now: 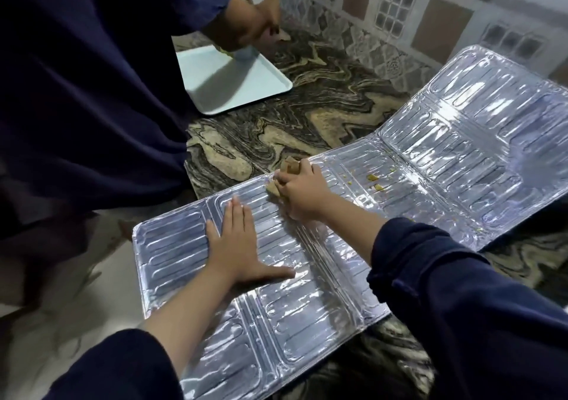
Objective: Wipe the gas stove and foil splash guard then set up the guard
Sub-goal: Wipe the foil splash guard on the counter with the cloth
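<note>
Head view, items as we find them. Guard point(353, 215): embossed foil sheet in folding panels, lying opened out flat on the counter point(322, 110), running from the counter's near-left edge, which it overhangs, toward the far-right corner by the wall; its far-right panels bend upward a little. Crumbs point(373, 179): small yellow-brown bits scattered on the guard near its far edge, just right of our right hand. Left hand point(235, 246): palm down on the guard near its left end, fingers straight and together, thumb spread out to the right, pressing flat and grasping nothing. Right hand point(302, 192): at the guard's far edge, fingers clenched round a cloth point(290, 167), a tan wad pressed onto the foil, part of it showing above and left of the knuckles. Sleeves: dark blue on both our arms. Counter: swirled brown, black and cream stone. Tray point(246, 92): pale, rectangular, on the counter toward its far-left edge, well apart from the guard. Second person point(92, 92): dark blue clothing, standing at the counter's left edge, one hand over the tray's far corner; we cannot tell what it holds. Wall point(399, 9): patterned tiles behind the counter.
</note>
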`<state>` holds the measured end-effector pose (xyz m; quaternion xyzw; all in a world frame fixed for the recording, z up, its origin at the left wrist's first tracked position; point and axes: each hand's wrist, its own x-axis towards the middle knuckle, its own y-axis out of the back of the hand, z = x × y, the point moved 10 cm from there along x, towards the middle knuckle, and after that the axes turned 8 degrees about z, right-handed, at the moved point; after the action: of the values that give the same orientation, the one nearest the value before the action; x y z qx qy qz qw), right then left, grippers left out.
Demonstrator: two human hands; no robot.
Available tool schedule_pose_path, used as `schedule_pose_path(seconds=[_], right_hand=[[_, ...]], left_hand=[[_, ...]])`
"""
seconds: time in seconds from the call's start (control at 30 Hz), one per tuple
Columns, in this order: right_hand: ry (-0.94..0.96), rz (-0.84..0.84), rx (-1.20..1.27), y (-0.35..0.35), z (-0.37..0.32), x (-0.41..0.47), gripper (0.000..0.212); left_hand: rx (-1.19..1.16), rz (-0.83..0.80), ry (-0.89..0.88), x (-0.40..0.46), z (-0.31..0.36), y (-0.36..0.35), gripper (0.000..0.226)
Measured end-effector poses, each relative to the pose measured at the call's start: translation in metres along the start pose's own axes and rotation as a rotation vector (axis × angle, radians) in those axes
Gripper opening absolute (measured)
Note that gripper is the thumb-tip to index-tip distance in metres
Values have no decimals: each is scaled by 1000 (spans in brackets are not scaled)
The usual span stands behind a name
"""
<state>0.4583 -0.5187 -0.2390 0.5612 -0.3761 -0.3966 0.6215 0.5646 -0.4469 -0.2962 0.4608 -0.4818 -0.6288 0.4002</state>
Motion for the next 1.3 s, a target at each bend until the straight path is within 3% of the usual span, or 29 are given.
schedule_pose_path(seconds=[0.2, 0.37, 0.47, 0.63, 0.73, 0.9, 1.07, 1.13, 1.2, 1.3], right_hand=[[146, -141, -103, -3, -5, -24, 34], [210, -219, -202, -1, -9, -50, 51], [204, -290, -166, 9, -9, -62, 40], [9, -302, 131, 24, 21, -67, 25], [-172, -195, 247, 28, 68, -60, 24], [-408, 5, 279, 33, 116, -46, 35], [-476, 181, 398, 20, 114, -18, 47], [-477, 133, 417, 3, 110, -5, 58], [-424, -2, 305, -16, 96, -3, 57], [-378, -53, 237, -36, 85, -6, 62]], left_hand=[[-2, -11, 4, 0, -1, 1, 166], [11, -40, 5, 0, 0, 3, 166], [22, -81, 1, -2, 1, 4, 166], [100, -201, 23, 5, 5, 8, 169], [97, -237, -26, 14, 19, 9, 164], [-12, -95, -106, 35, 54, 12, 146], [-17, 66, -123, 45, 52, 2, 116], [-23, 123, -115, 45, 49, 1, 105], [-31, 147, -99, 45, 49, 0, 100], [-38, 166, -89, 45, 48, 1, 96]])
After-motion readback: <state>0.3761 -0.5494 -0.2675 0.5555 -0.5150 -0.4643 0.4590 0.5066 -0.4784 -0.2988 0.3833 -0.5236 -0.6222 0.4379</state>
